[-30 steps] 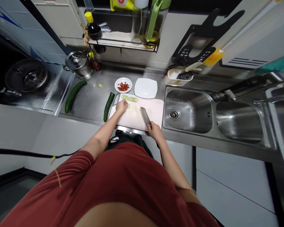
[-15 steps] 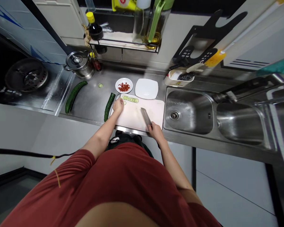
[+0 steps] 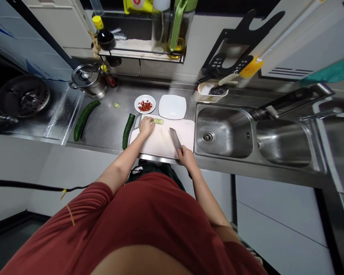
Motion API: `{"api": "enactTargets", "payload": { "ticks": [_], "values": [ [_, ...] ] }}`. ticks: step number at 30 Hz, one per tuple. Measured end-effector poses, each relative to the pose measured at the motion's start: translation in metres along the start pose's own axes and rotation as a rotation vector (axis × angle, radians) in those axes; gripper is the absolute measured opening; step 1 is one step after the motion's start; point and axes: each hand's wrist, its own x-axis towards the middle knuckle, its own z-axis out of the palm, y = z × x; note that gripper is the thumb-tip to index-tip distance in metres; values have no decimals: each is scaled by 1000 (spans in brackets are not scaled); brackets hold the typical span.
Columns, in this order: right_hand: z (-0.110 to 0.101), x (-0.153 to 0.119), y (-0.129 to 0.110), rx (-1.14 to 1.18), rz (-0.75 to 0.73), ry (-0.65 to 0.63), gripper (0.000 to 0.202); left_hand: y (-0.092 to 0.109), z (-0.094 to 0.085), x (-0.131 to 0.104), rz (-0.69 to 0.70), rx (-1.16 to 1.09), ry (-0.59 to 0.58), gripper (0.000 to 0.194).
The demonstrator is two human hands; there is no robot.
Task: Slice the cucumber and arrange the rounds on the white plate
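Observation:
My left hand (image 3: 146,126) lies over the left part of a row of thin cucumber slices (image 3: 159,122), fingers stretched over them and covering some. The slices rest along the far edge of a white cutting board (image 3: 166,143). In my right hand (image 3: 187,157) is the handle of a kitchen knife (image 3: 175,138); its broad blade points away from me, over the board's right half. A piece of cucumber (image 3: 128,131) lies just left of the board. Farther left is a long whole cucumber (image 3: 85,120), and a small cucumber end (image 3: 116,105) sits behind.
Behind the board stand a small plate (image 3: 137,104) of chopped red pieces and a square white plate (image 3: 172,107). A double sink (image 3: 226,131) is at right. Back left are a lidded steel pot (image 3: 88,81) and a stove burner (image 3: 23,95). A bottle shelf (image 3: 140,53) hangs above.
My left hand has moved right from the board's far left corner onto the slices, hiding part of the row. The knife stays in my right hand, nearly still. The view has shifted slightly.

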Motion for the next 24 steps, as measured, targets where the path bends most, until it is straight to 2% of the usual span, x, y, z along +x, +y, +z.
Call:
{"api": "enactTargets", "payload": {
  "ticks": [2,6,14,20,24],
  "values": [
    [0,-2,3,12,3,16,19,12,6,7,58,4,-50,31],
    [2,-7,7,37,11,39,19,28,17,18,71,73,-126,35],
    [5,-13,16,62,5,61,18,33,21,19,122,109,-121,25],
    [4,-11,15,57,4,56,19,39,15,14,14,-24,-118,21],
    [2,-10,9,40,5,27,20,31,11,5,-101,-169,-150,17]
  ]
}}
